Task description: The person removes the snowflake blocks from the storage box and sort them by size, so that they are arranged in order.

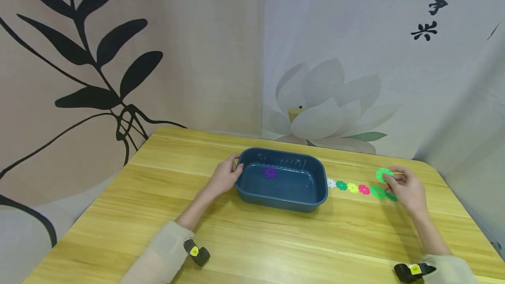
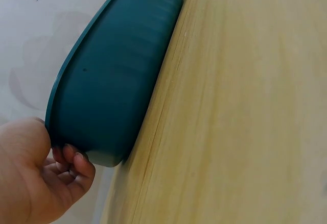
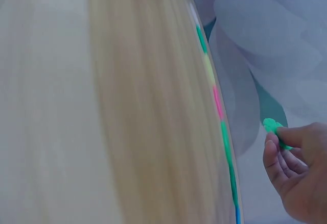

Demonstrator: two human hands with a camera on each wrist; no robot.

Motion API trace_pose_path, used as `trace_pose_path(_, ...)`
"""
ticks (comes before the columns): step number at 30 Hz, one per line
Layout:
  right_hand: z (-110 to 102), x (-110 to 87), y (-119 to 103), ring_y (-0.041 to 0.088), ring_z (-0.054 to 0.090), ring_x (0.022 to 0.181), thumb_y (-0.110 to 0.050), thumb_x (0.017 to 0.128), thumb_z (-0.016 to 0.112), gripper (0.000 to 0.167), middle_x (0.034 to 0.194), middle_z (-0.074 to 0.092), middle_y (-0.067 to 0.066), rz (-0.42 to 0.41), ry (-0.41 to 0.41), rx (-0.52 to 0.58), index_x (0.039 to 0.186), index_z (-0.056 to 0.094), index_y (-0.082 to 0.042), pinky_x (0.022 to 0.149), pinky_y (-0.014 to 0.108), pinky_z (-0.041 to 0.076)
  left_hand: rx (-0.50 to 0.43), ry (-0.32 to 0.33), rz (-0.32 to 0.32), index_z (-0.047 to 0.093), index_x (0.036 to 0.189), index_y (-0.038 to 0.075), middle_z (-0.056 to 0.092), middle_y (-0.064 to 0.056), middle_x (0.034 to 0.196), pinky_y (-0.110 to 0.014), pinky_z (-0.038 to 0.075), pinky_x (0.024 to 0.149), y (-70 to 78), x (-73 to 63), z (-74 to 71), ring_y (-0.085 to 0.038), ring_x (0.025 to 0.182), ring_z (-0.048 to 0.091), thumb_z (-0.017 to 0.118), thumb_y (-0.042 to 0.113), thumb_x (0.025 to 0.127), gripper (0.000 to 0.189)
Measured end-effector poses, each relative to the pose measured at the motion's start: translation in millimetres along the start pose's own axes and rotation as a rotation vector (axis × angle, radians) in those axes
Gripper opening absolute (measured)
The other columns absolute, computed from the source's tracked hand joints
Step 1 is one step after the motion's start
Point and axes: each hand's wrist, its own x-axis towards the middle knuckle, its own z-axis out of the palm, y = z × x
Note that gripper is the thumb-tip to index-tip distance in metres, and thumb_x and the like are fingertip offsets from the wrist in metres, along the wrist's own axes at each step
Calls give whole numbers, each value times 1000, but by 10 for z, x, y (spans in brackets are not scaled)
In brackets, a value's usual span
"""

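A dark blue plastic basin (image 1: 282,204) stands on the table, and my left hand (image 1: 224,177) grips its left end, thumb over the rim. In the left wrist view the curled fingers (image 2: 76,168) lie against the basin's outer wall. One purple notched flower disc (image 1: 270,172) lies inside. To the right, my right hand (image 1: 410,192) pinches a bright green flower disc (image 1: 382,173) between thumb and fingers, raised over a row of similar discs. That row runs rightward from the basin: white (image 1: 331,183), green (image 1: 341,186), yellow (image 1: 353,187), pink (image 1: 364,189), then more green.
The right hand partly hides the row's right end; a blue piece (image 3: 237,215) shows there in the right wrist view. The wooden table (image 1: 252,249) ends at a printed cloth backdrop (image 1: 213,56). Black wrist cameras (image 1: 197,253) sit on both sleeves.
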Motion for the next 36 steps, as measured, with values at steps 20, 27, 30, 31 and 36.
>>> trace_pose_path(20, -641, -86, 725, 13, 68, 56, -18, 103, 56, 43, 70, 69, 2, 206, -10, -95, 129, 44, 15, 54, 27, 55, 0, -2, 3, 48, 142, -9, 40, 2, 57, -24, 32, 48, 10, 5, 4, -12, 48, 36, 52, 10, 104, 42)
trace_pose_path(27, -766, -53, 753, 11, 66, 55, -26, 102, 58, 50, 66, 70, 1, 354, -24, -210, 129, 48, 15, 60, 27, 50, -3, 3, 3, 49, 141, -7, 38, 3, 56, -24, 31, 48, 12, 7, -2, -12, 47, 35, 52, 10, 104, 41)
trace_pose_path(30, -777, -39, 737, 12, 63, 56, -29, 101, 60, 54, 65, 68, 0, 378, -34, -247, 128, 49, 16, 93, 47, 42, -4, 3, 6, 48, 142, -7, 38, 3, 57, -24, 31, 48, 0, 4, 0, -12, 48, 34, 52, 11, 104, 42)
trace_pose_path(31, -778, -36, 731, 13, 62, 57, -31, 100, 60, 55, 65, 67, 0, 382, -37, -261, 127, 50, 16, 99, 55, 34, -4, 2, 7, 47, 143, -7, 38, 2, 57, -25, 32, 49, -4, 3, 1, -12, 48, 34, 52, 11, 105, 42)
trace_pose_path(36, -781, -31, 711, 28, 56, 74, -34, 99, 62, 58, 64, 66, 0, 391, -55, -294, 125, 50, 17, 104, 71, 14, -8, -1, 4, 47, 143, -7, 38, 2, 58, -25, 32, 49, -12, -3, 2, -12, 48, 34, 51, 11, 105, 43)
